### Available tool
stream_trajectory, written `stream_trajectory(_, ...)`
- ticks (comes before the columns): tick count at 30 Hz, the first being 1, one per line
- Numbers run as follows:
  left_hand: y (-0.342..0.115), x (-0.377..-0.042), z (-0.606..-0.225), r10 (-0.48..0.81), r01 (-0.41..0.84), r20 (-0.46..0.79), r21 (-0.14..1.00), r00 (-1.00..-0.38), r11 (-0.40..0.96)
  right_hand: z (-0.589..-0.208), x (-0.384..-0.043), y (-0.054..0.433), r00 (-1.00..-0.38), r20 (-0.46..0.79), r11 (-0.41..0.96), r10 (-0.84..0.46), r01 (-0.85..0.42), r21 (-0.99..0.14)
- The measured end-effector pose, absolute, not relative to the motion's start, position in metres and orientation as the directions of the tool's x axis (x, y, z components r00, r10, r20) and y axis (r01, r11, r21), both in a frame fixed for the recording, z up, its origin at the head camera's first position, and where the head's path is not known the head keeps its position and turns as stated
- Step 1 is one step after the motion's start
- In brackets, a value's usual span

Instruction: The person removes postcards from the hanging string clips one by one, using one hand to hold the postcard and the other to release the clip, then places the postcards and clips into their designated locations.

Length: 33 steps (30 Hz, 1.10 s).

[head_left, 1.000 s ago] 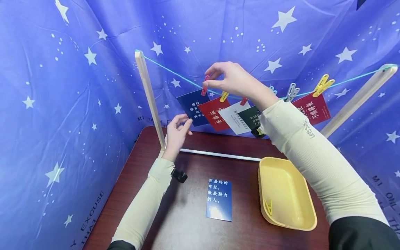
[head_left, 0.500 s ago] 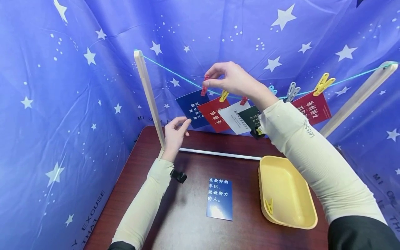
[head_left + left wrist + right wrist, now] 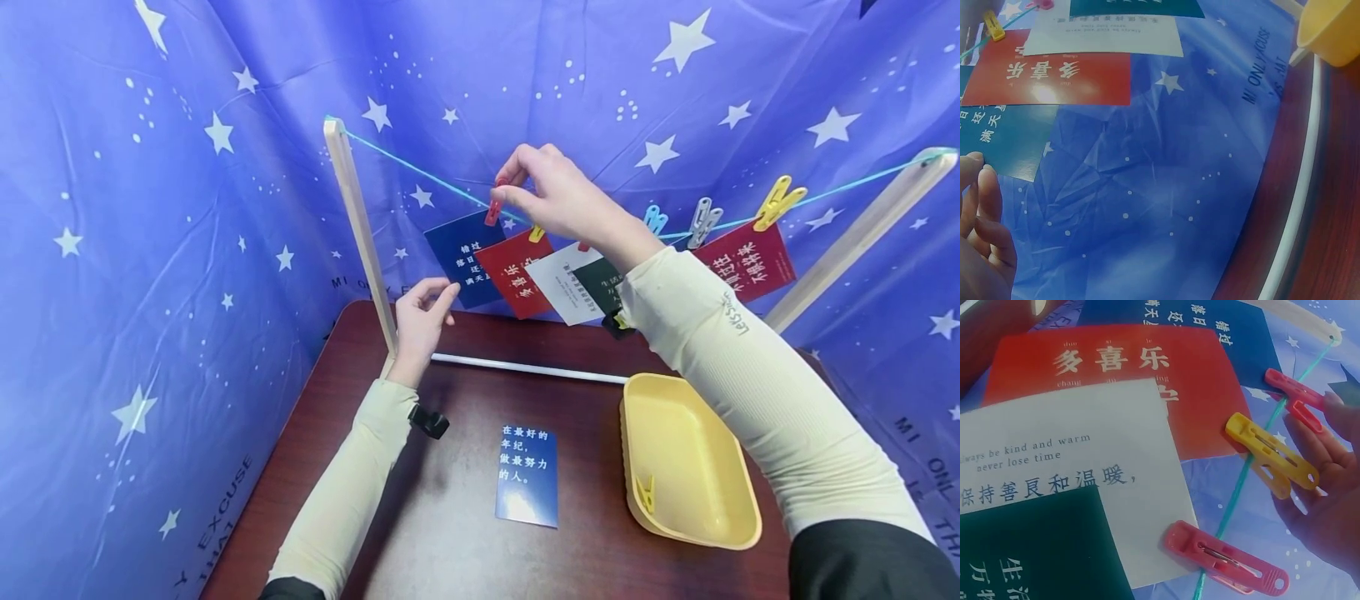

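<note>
In the head view my right hand pinches the handle end of a red clothespin at the top corner of a dark blue card. In the right wrist view that pinkish clothespin sits at the card's corner by the green string, thumb and fingers on its handles. My left hand is at the card's lower left, and in the left wrist view its thumb and finger pinch the card's lower edge. A yellow clothespin holds the neighbouring red card.
White, green and dark red cards hang farther right. Wooden posts hold the string. On the table lie a blue card and a yellow bin with a yellow clothespin inside.
My right hand has tilted and shifted slightly, its grip still on the red clothespin. The left hand has moved a little left, and the hanging cards have barely stirred.
</note>
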<state>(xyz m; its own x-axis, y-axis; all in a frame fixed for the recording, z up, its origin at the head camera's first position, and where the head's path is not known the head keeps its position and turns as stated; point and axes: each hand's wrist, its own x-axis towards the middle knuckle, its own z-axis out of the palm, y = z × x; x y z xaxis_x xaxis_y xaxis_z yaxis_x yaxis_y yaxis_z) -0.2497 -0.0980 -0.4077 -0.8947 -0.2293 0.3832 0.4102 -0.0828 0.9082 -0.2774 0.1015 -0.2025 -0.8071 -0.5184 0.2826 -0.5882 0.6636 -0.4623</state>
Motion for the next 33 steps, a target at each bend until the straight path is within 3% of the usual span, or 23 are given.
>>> stream_trajectory(13, -0.098, -0.249, -0.408, -0.206, 0.443, 0.419, 0.892, -0.884, -0.092, -0.213, -0.28, 0.102, -0.674, 0.562, 0.573, -0.48, -0.726, -0.38)
stream_trajectory(33, -0.103, -0.245, -0.409, -0.224, 0.472, 0.449, 0.879, -0.865, -0.064, -0.215, -0.274, 0.109, -0.603, 0.682, 0.553, -0.414, -0.762, -0.337)
